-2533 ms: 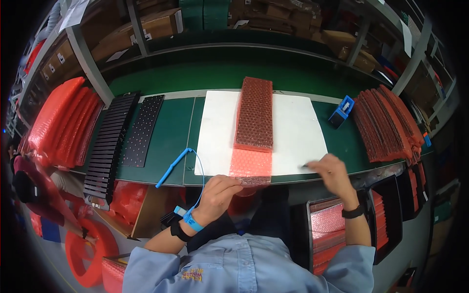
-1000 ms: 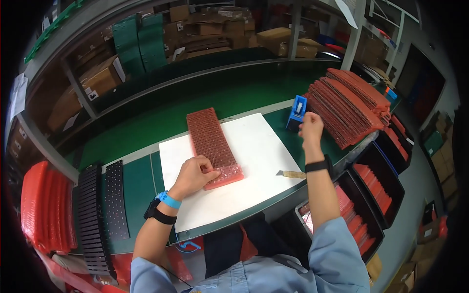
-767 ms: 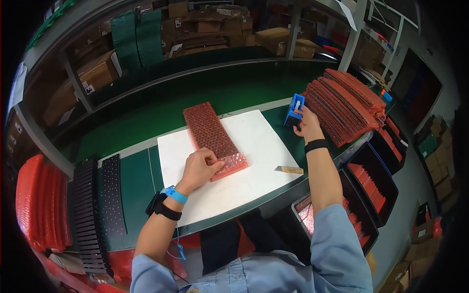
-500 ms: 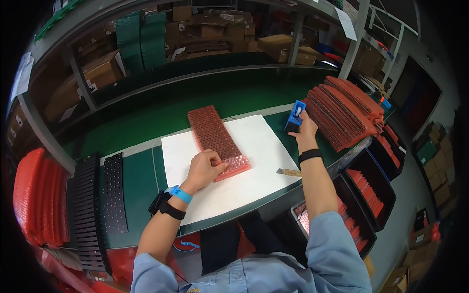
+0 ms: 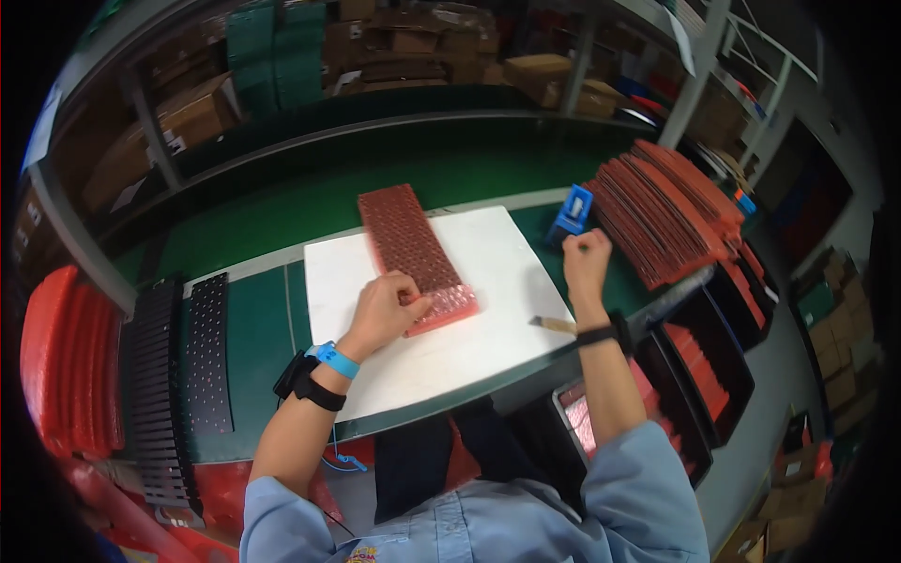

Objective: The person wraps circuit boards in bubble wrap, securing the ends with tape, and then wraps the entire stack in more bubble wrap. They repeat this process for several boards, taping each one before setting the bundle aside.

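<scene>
A flat part in red bubble wrap (image 5: 405, 235) lies lengthwise on a white board (image 5: 507, 272). My left hand (image 5: 380, 314) is closed at its near end, thumb and fingers curled against the folded bubble-wrap edge. Just in front of a blue tape dispenser (image 5: 572, 214), my right hand (image 5: 587, 267) is raised off the bench with its fingers pinched together. Anything between those fingertips is too small to make out. A utility knife (image 5: 556, 325) rests near the board's right edge, close to my right wrist.
Stacked red bubble-wrapped pieces (image 5: 657, 211) stand at the right, with more red bundles (image 5: 70, 366) at the far left. Beside these lie a black slatted part (image 5: 158, 385) and a dotted black strip (image 5: 208, 352). Black bins (image 5: 709, 361) with red packages sit at the lower right.
My right hand has let go of the tape dispenser and drawn back toward me, its fingers now pinched. The dispenser stays on the bench. My left hand keeps its place on the bubble wrap.
</scene>
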Demonstrator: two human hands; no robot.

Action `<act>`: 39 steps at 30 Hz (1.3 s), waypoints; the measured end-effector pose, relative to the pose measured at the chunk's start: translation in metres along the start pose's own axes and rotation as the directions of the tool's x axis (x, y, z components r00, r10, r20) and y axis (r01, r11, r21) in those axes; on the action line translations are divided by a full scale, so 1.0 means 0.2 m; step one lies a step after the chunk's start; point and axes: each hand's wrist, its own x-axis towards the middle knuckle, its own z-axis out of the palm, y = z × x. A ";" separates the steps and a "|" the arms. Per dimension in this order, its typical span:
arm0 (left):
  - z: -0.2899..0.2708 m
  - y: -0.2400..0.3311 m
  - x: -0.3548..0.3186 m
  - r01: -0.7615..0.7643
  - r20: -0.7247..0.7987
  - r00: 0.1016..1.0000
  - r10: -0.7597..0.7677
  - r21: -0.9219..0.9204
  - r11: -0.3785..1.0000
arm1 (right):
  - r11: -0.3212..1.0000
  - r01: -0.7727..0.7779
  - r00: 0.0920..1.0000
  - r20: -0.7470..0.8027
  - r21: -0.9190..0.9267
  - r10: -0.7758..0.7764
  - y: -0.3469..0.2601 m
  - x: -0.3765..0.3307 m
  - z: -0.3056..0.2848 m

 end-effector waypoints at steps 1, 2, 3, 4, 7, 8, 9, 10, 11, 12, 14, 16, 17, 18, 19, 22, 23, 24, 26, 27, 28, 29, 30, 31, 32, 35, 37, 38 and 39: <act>0.01 0.02 0.02 -0.010 0.004 1.000 0.010 -0.019 1.000 | 0.979 0.185 0.982 -0.026 -0.081 -0.188 -0.15 0.02 -0.07; 0.03 0.02 0.01 -0.008 0.013 1.000 0.008 -0.031 0.999 | 0.980 0.176 0.928 0.316 0.091 -0.196 -0.31 0.01 -0.10; 0.03 0.02 0.00 -0.016 0.034 0.999 0.018 -0.053 0.998 | 0.967 0.109 0.760 0.608 0.230 -0.230 -0.47 -0.01 -0.15; 0.01 -0.01 -0.03 0.012 0.025 1.000 -0.011 -0.037 0.999 | 0.920 0.123 0.485 0.786 0.373 -0.383 -0.64 -0.05 -0.11; 0.03 0.00 0.00 -0.083 -0.019 0.996 0.082 -0.054 0.995 | 0.803 0.354 -0.182 0.878 0.479 -0.443 -0.84 -0.04 0.03; 0.04 0.01 0.02 -0.086 -0.024 0.996 0.085 -0.054 0.995 | 0.800 0.359 -0.184 0.877 0.480 -0.444 -0.84 -0.02 0.07; 0.05 0.01 0.02 -0.083 -0.018 0.996 0.083 -0.054 0.995 | 0.769 0.439 -0.268 0.884 0.465 -0.382 -0.83 -0.01 0.15; 0.05 0.01 0.01 -0.081 -0.011 0.997 0.080 -0.054 0.995 | 0.727 0.516 -0.342 0.887 0.454 -0.311 -0.82 0.01 0.21; 0.05 0.00 0.01 -0.072 -0.007 0.997 0.072 -0.052 0.996 | 0.674 0.585 -0.410 0.882 0.451 -0.234 -0.83 0.01 0.26; 0.05 0.00 0.00 -0.065 -0.019 0.998 0.064 -0.042 0.997 | 0.664 0.584 -0.419 0.874 0.467 -0.245 -0.84 0.01 0.30; 0.04 0.02 -0.01 -0.046 -0.008 0.999 0.046 -0.038 0.998 | 0.561 0.681 -0.435 0.877 0.470 -0.206 -0.85 0.01 0.36; 0.04 0.01 -0.01 -0.033 -0.004 0.999 0.033 -0.033 0.999 | 0.504 0.722 -0.443 0.876 0.474 -0.191 -0.85 0.00 0.40; 0.04 0.00 -0.01 -0.043 -0.006 0.999 0.043 -0.024 0.999 | 0.465 0.749 -0.436 0.880 0.472 -0.190 -0.87 0.00 0.41; 0.04 0.00 -0.01 -0.054 -0.005 0.999 0.053 -0.015 0.998 | 0.427 0.775 -0.427 0.884 0.466 -0.191 -0.87 0.00 0.42; 0.04 -0.01 -0.01 -0.065 -0.002 0.998 0.065 -0.007 0.998 | 0.389 0.799 -0.417 0.889 0.458 -0.191 -0.88 -0.01 0.43; 0.05 0.02 0.01 -0.049 0.012 0.999 0.050 -0.041 0.998 | 0.440 0.845 -0.304 0.950 0.304 -0.071 -0.83 0.13 0.53; 0.04 0.02 0.02 -0.041 0.004 0.999 0.041 -0.048 0.998 | 0.448 0.864 -0.249 0.968 0.232 -0.021 -0.82 0.15 0.56; 0.04 0.02 0.02 -0.044 0.006 0.999 0.045 -0.045 0.998 | 0.449 0.864 -0.245 0.969 0.229 -0.024 -0.79 0.16 0.56; 0.05 0.02 0.01 -0.009 0.021 1.000 0.011 -0.089 0.996 | 0.594 0.778 -0.086 0.971 0.206 -0.223 -0.73 0.19 0.51; 0.04 0.01 0.01 0.010 0.026 1.000 -0.007 -0.110 0.994 | 0.657 0.724 0.004 0.951 0.212 -0.311 -0.72 0.19 0.50; 0.03 0.00 0.02 0.009 0.020 1.000 -0.007 -0.104 0.995 | 0.654 0.725 0.003 0.948 0.218 -0.318 -0.71 0.15 0.50; 0.02 0.00 0.02 -0.001 0.005 1.000 0.002 -0.096 0.995 | 0.643 0.724 -0.057 0.951 0.250 -0.305 -0.72 0.08 0.46; 0.01 0.00 0.00 -0.010 -0.002 1.000 0.010 -0.089 0.996 | 0.638 0.718 -0.113 0.951 0.278 -0.287 -0.73 0.00 0.41; 0.01 -0.01 -0.01 -0.018 -0.009 1.000 0.018 -0.081 0.997 | 0.634 0.710 -0.170 0.948 0.307 -0.269 -0.74 -0.05 0.39; 0.02 0.01 -0.01 -0.033 0.001 0.999 0.033 -0.086 0.996 | 0.638 0.714 -0.154 0.953 0.290 -0.260 -0.70 -0.03 0.37; 0.04 0.04 0.01 0.118 0.092 0.991 -0.101 -0.216 0.969 | 0.975 0.208 0.539 0.822 0.083 -0.185 -0.44 0.08 0.51; 0.04 -0.01 0.01 0.089 0.067 0.995 -0.075 -0.245 0.965 | 0.988 0.151 0.554 0.827 0.013 -0.095 -0.43 0.01 0.55; 0.05 -0.03 0.01 0.068 0.061 0.997 -0.054 -0.268 0.961 | 0.995 0.074 0.565 0.825 -0.064 0.011 -0.44 -0.05 0.53; 0.05 -0.04 0.01 0.046 0.053 0.998 -0.032 -0.291 0.956 | 0.990 -0.003 0.568 0.815 -0.140 0.117 -0.45 -0.08 0.53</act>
